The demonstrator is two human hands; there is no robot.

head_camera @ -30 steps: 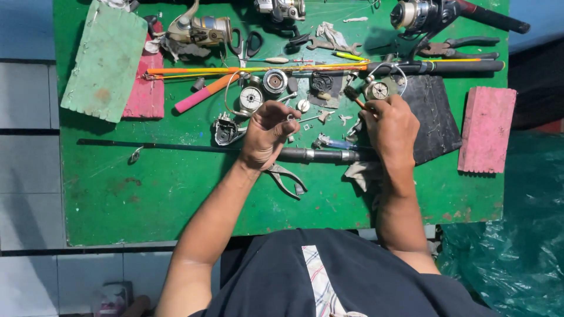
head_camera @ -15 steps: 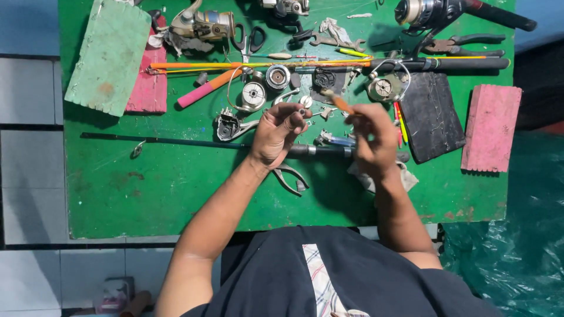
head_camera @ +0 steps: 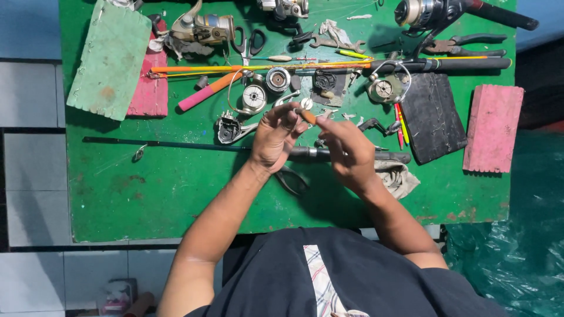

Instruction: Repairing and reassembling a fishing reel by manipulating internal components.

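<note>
Left hand (head_camera: 276,136) and right hand (head_camera: 348,151): both pinching a small orange-tipped tool (head_camera: 308,115), mid-counter (head_camera: 153,199), above rod (head_camera: 194,145).

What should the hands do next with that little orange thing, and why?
Probably bring the orange-handled tool in the right hand down to the small part pinched in the left hand. The tip already sits beside those fingertips, both raised over the green table.
</note>
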